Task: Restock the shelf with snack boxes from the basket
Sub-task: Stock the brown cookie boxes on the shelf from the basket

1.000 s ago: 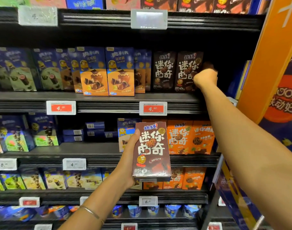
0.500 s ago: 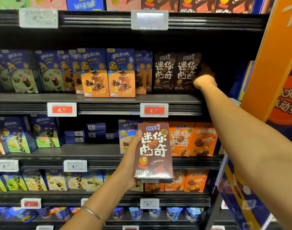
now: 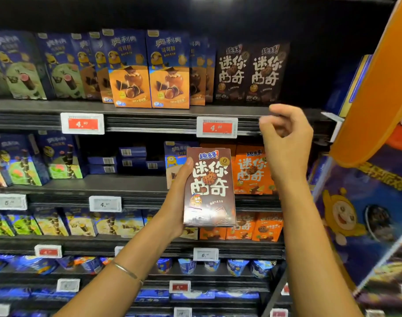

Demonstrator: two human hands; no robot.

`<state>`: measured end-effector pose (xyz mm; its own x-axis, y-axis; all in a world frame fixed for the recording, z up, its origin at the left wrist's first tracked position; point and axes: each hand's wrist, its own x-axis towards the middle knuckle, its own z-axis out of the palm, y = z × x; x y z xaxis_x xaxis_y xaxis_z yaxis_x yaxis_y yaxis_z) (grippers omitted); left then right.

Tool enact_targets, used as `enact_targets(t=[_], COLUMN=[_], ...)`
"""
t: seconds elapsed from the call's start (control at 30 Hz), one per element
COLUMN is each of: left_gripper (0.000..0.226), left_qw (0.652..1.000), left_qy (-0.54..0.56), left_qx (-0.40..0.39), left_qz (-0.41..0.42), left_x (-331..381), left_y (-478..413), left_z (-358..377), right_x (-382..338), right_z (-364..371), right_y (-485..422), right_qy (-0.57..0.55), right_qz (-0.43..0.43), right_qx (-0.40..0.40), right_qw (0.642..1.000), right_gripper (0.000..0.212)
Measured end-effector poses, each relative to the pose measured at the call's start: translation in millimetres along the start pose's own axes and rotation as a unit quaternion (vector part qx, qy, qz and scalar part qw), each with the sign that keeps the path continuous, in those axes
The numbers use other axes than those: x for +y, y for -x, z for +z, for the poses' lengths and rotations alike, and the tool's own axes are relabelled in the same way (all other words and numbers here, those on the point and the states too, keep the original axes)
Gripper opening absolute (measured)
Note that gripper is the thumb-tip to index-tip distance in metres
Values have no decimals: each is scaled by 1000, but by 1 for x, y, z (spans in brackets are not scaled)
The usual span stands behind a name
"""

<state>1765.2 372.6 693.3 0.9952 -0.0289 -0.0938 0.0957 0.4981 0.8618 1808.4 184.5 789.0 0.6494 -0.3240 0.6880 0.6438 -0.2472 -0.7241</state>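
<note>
The brown snack box [image 3: 209,187] stands upright in the left hand [image 3: 178,197], thumb along its left edge and the fingers hidden behind it, printed front facing the camera. It is held in front of the middle shelf, covering part of a blue box [image 3: 174,156] behind the thumb and the left edge of the orange boxes [image 3: 252,172] just right of it. A thin bangle [image 3: 126,269] circles the left wrist below.

The right hand [image 3: 287,145] hangs empty up and to the right of the box, fingers loosely curled with thumb and forefinger nearly meeting, gripping nothing. It floats in front of the upper shelf's edge [image 3: 149,124], just right of a red price tag [image 3: 217,127]. Above that hand, two dark brown boxes [image 3: 250,73] of the same print stand side by side, well back on the upper shelf, with dark open space to their right.

Left of those stand blue-and-orange boxes [image 3: 149,72], then green-fronted ones [image 3: 24,72]. To the right of the right hand, an orange display panel [image 3: 376,92] leans close beside the shelf end.
</note>
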Motion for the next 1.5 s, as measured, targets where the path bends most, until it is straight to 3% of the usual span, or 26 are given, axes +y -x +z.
enact_targets(t=[0.07,0.13,0.2,0.3,0.53,0.63,0.73,0.9,1.1,1.17,1.27,1.5], left_gripper=[51,60,63,63,90,60,46,58,27,33,52,54], left_qw=[1000,1000,1000,999,995,989,983,981,973,970,965,954], left_qy=[-12,-18,-24,-39,-74,-98,-124,-156,-149,-134,-120,-130], left_qx=[3,6,4,18,56,101,120,76,37,25,19,-1], left_qz=[0,5,18,30,43,44,57,87,175,202,234,269], left_x=[0,1,-1,0,-2,-1,2,14,45,61,83,116], left_y=[3,7,9,13,14,9,6,8,10,10,8,-3], left_z=[1,3,3,4,1,-4,-10,1,28,39,56,81], right_x=[1,5,11,15,13,7,-6,-44,-53,-47,-33,7], right_z=[-2,-2,-2,-3,-10,-17,-29,-40,-37,-32,-22,-5], right_y=[39,62,78,92,92,87,73,27,-44,-69,-103,-156], right_qy=[-15,-9,-16,-29,-44,-43,-37,-56,-84,-75,-19,163], right_qz=[30,100,209,309,312,290,243,108,66,51,34,56], right_qx=[-12,-86,-183,-233,-274,-273,-242,-156,-7,40,100,169], right_qw=[999,991,960,922,909,916,938,980,994,995,994,970], right_gripper=[17,21,30,37,26,28,31,25,28,31,37,47])
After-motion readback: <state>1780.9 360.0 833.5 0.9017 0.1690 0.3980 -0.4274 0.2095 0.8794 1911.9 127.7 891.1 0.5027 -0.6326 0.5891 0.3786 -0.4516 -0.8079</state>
